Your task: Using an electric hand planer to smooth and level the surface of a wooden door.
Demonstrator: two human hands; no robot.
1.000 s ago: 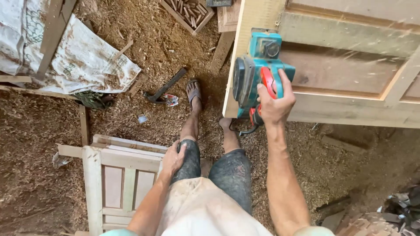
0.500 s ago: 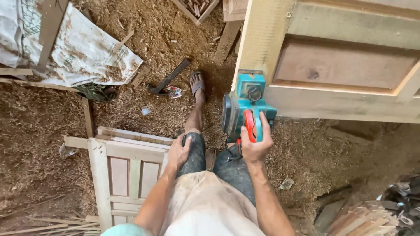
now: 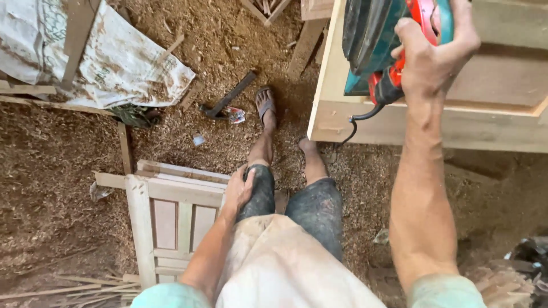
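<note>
Right hand [image 3: 436, 54], upper right of the frame: fingers closed around the red handle of the teal power planer [image 3: 377, 40]; tool body lies left of the fingers, long axis running up the frame, over the pale wooden door frame [image 3: 399, 122]; black cord [image 3: 357, 122] hangs below; left hand [image 3: 240, 188], centre frame, rests flat on the left thigh, fingers loosely curled, holding nothing; sawdust floor [image 3: 57, 171] throughout; small panelled frame [image 3: 165, 217] lower left; white sack [image 3: 120, 63] upper left
</note>
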